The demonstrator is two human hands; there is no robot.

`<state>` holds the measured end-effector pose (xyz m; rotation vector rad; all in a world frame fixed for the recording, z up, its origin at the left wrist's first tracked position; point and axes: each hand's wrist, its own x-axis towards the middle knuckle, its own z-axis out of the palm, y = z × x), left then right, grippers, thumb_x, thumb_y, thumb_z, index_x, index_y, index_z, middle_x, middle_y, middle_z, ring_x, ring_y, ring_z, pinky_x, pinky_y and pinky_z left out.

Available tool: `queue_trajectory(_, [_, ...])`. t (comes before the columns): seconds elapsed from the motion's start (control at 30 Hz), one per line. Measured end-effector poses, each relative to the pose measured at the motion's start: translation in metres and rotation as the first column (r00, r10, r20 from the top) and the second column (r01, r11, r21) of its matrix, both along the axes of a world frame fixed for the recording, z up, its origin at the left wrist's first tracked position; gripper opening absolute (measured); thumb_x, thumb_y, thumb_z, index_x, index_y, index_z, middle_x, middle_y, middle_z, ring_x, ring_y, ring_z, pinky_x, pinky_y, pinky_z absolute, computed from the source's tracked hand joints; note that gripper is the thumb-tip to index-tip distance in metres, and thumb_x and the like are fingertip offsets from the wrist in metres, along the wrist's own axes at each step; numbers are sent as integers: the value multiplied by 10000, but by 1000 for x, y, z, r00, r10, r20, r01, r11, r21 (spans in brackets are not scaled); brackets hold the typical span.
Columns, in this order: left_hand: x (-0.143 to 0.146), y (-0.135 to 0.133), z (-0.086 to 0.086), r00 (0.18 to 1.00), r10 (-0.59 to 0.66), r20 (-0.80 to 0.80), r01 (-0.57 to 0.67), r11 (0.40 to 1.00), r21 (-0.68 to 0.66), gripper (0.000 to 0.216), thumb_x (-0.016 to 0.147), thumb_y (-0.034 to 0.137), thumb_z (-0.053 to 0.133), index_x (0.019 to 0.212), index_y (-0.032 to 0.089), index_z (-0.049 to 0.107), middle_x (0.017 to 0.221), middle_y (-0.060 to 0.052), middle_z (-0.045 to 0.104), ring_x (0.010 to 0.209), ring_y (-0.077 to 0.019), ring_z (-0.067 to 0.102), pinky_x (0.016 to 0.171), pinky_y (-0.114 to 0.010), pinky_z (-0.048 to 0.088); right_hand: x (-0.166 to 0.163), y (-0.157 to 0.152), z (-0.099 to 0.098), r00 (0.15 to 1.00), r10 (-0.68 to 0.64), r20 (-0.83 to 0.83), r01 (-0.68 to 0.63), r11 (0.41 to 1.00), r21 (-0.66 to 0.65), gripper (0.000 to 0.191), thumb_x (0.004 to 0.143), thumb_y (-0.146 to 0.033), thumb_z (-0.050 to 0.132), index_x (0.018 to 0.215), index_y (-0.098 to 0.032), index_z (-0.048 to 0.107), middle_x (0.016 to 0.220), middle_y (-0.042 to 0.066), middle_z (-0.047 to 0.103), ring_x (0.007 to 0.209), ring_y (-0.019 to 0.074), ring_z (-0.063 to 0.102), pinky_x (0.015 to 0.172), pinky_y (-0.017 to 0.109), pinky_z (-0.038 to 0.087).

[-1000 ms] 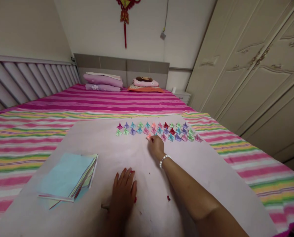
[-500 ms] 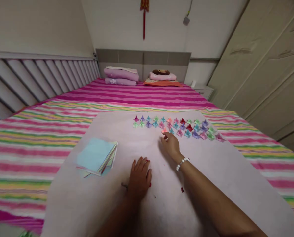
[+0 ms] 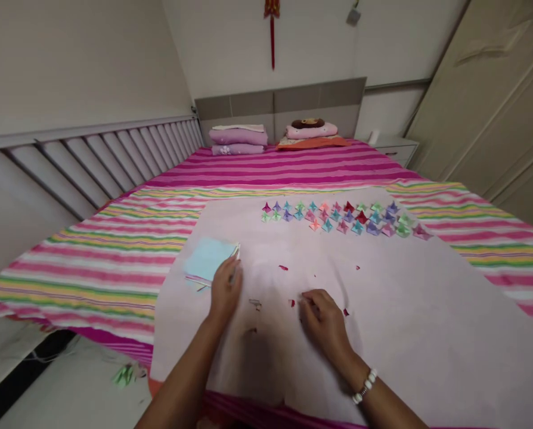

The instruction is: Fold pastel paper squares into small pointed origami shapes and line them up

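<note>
Both hands have pulled back from where they were half a second ago: the right hand [image 3: 322, 319] has left the row of folded pieces and come near the bed's edge, and the left hand [image 3: 225, 289] has gone over to the paper stack [image 3: 207, 264].

That stack, flat square sheets with a light blue one on top, lies at the left margin of the pale sheet [image 3: 427, 310], with nothing lying between it and either hand. The left fingers lie close together over its near right corner; the thumb is hidden, so I cannot tell whether a sheet is gripped. The right fingers are bent, tips down on the sheet, and whether they pinch anything cannot be told. A white bead bracelet [image 3: 365, 385] circles that wrist.

Four small red scraps [image 3: 283, 267] dot the sheet around the right hand. Farther off, roughly thirty pointed folded paper stars [image 3: 342, 215] sit in close rows, too small for an exact count. Underneath spreads one striped bedspread [image 3: 127, 250].
</note>
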<state>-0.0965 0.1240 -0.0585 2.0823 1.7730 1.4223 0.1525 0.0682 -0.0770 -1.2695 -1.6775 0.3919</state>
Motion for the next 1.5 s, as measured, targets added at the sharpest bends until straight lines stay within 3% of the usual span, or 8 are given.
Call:
queue_trajectory(0.13, [-43, 11, 10, 986, 163, 33, -154, 971, -182, 310, 825, 361, 520, 1036, 174, 648, 1199, -118, 636, 1202, -259, 529, 1070, -460, 372, -7, 0, -9, 999, -21, 36, 17, 995, 97, 149, 865, -163, 473, 857, -201, 616, 856, 80, 629, 824, 223, 577, 744, 368, 484])
queue_trajectory(0.27, [-60, 18, 4, 982, 189, 12, -180, 950, -254, 388, 781, 414, 566, 1079, 173, 629, 1247, -118, 607, 1258, -285, 475, 1096, -470, 329, -10, 4, -16, 998, -50, 44, 45, 994, 103, 157, 860, -139, 462, 848, -194, 608, 849, 75, 617, 820, 218, 564, 746, 366, 475])
queue_trajectory(0.4, [-63, 18, -2, 979, 203, 13, -189, 931, -312, 528, 713, 435, 646, 1141, 129, 596, 1287, -155, 571, 1262, -303, 470, 1098, -450, 327, -10, 6, -19, 996, -66, 56, 62, 995, 82, 157, 858, -134, 458, 839, -183, 606, 829, 76, 613, 804, 220, 557, 732, 365, 468])
queue_trajectory(0.57, [-65, 20, -4, 976, 214, 40, -185, 913, -364, 540, 722, 436, 648, 1166, 134, 586, 1302, -154, 570, 1255, -292, 488, 1085, -437, 347, -11, 8, -21, 996, -77, 37, 74, 993, 97, 170, 855, -135, 454, 853, -185, 616, 844, 81, 622, 813, 219, 565, 739, 364, 472])
queue_trajectory(1.13, [-74, 14, 16, 982, 186, 26, -149, 855, -496, 558, 736, 429, 653, 1199, 122, 596, 1301, -152, 590, 1213, -295, 541, 1047, -421, 402, -13, 9, -23, 997, -68, 33, 65, 995, 70, 178, 857, -116, 444, 861, -178, 611, 819, 70, 627, 798, 210, 572, 735, 345, 466])
queue_trajectory(1.5, [-79, 14, 17, 989, 137, -61, -149, 835, -530, 676, 665, 370, 700, 1261, 83, 559, 1252, -152, 623, 1125, -297, 593, 963, -395, 467, -13, 8, -20, 998, -55, 39, 52, 996, 74, 186, 857, -121, 439, 844, -176, 616, 798, 71, 628, 780, 206, 570, 717, 336, 459])
